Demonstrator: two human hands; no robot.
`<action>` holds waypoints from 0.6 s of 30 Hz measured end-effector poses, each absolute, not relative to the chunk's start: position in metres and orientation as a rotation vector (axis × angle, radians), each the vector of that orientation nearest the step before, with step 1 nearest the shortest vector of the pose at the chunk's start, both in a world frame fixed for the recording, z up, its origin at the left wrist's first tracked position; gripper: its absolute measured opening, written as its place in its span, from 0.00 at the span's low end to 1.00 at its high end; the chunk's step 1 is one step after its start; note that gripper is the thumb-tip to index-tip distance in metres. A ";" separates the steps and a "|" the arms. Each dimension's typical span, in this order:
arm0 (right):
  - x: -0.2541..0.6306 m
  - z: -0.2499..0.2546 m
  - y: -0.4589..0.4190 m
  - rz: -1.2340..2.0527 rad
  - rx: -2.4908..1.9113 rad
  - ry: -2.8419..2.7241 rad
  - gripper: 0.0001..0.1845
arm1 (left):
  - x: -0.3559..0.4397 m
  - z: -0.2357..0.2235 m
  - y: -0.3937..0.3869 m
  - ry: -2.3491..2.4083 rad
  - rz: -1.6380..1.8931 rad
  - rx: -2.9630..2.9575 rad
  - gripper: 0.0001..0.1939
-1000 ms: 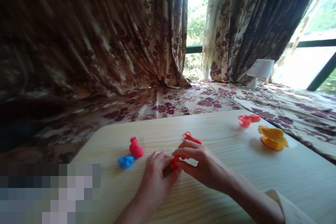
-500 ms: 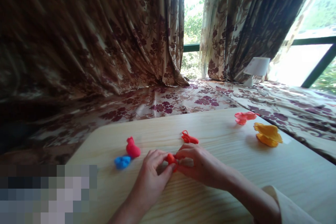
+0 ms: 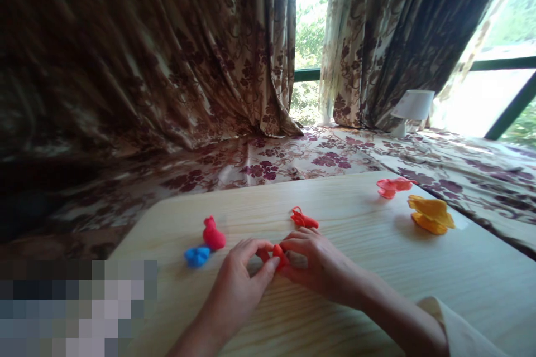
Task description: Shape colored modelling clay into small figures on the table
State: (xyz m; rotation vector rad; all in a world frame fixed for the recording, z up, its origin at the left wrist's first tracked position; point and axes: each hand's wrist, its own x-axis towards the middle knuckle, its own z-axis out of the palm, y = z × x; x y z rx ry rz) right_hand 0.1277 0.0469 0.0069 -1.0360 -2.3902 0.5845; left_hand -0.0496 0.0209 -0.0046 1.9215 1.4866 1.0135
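Observation:
Between my two hands, just above the wooden table (image 3: 326, 301), is a small red-orange lump of modelling clay (image 3: 278, 252). My left hand (image 3: 247, 268) pinches its left side with thumb and forefinger. From the other side my right hand (image 3: 312, 259) grips it with bent fingers, which hide part of it. Just beyond the right hand lies a red-orange clay piece (image 3: 307, 221) with thin looped strands at one end. To the left, a pink-red rounded clay piece (image 3: 214, 234) rests beside a crumpled blue clay piece (image 3: 196, 256).
Towards the table's right end sit a coral-pink clay shape (image 3: 393, 187) and a yellow folded clay shape (image 3: 431, 215). Flowered cloth (image 3: 268, 159) spreads beyond the table, with a small white lamp (image 3: 414, 105) on it. Patterned curtains (image 3: 234, 56) hang at the windows.
The left fingers have shifted slightly on the red-orange lump, and its shape shows a little differently between the hands. The other clay pieces keep their places on the table.

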 end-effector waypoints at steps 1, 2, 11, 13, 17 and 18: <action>0.127 0.006 0.047 0.576 -1.036 -2.390 0.03 | -0.050 -0.004 0.021 1.459 1.018 1.917 0.08; 0.127 0.005 0.048 0.570 -1.034 -2.393 0.05 | -0.051 -0.003 0.021 1.426 1.025 1.917 0.09; 0.128 -0.002 0.050 0.526 -0.969 -2.398 0.05 | -0.049 -0.002 0.021 1.359 1.093 1.914 0.11; 0.127 -0.003 0.051 0.532 -0.965 -2.389 0.05 | -0.048 -0.003 0.021 1.314 1.093 1.904 0.11; 0.127 -0.002 0.051 0.570 -0.950 -2.374 0.04 | -0.048 -0.005 0.021 1.324 1.110 1.862 0.12; 0.127 -0.001 0.051 0.572 -0.949 -2.377 0.04 | -0.048 -0.006 0.021 1.345 1.120 1.883 0.13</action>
